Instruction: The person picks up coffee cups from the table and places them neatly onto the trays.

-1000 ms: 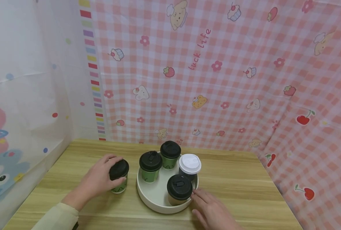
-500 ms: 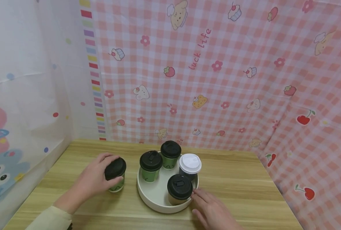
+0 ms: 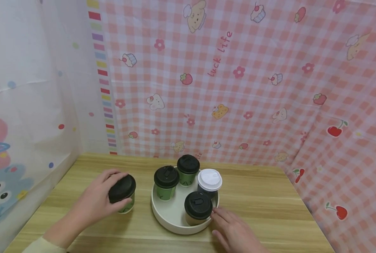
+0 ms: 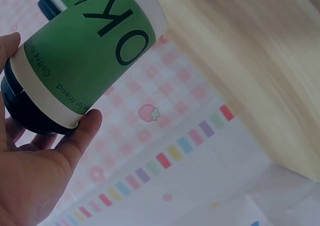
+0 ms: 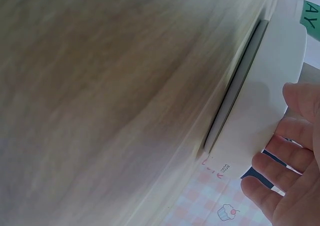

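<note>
My left hand (image 3: 97,196) grips a green paper coffee cup (image 4: 92,48) by its black lid (image 3: 122,188), left of a round white tray (image 3: 164,219). In the left wrist view thumb and fingers curl around the lid. Whether the cup's base touches the table cannot be told. My right hand (image 3: 235,230) touches the tray's right side with extended fingers. Inside the tray stand two green cups with black lids (image 3: 166,177) (image 3: 188,164), a dark cup with a white lid (image 3: 209,180) and a brownish cup with a black lid (image 3: 198,207).
The wood-grain table (image 3: 257,200) extends around the tray. Behind it hangs a pink checked cloth (image 3: 225,91); a white printed cloth (image 3: 32,105) hangs at the left. The tray's low wall (image 5: 260,96) appears close up in the right wrist view.
My left hand has moved left with the green coffee cup, away from the tray. The cup leans slightly more now. My right hand, the tray and its cups have stayed in place.
</note>
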The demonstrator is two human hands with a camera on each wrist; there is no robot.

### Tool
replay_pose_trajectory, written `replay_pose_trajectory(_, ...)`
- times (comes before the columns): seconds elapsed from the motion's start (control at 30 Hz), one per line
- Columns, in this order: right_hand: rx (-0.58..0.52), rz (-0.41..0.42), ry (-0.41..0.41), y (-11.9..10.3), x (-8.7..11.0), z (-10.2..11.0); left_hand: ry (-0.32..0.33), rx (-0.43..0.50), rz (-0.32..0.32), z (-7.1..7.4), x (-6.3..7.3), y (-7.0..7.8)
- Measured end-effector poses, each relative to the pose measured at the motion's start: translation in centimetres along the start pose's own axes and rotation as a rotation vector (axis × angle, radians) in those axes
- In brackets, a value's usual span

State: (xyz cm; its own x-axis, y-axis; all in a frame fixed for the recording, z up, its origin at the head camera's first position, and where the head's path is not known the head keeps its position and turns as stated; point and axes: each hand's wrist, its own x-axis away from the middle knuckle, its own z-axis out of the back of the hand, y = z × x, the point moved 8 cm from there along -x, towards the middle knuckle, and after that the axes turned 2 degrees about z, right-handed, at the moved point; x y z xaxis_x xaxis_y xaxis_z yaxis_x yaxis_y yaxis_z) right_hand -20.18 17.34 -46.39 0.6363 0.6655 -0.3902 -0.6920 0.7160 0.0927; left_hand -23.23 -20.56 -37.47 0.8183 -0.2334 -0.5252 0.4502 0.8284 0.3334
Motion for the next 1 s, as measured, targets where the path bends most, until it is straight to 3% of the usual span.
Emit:
replay_pose_trajectory(0.4,0.001,0.0,0.003,0.0,0.0,0.0,0.083,0.003,-0.099,2.0,-0.3,2.5)
replay_pose_trajectory(1.0,-0.003,0.003,0.004,-0.1,-0.1,0.1,0.086,0.04,-0.173,3.1,-1.5,6.5)
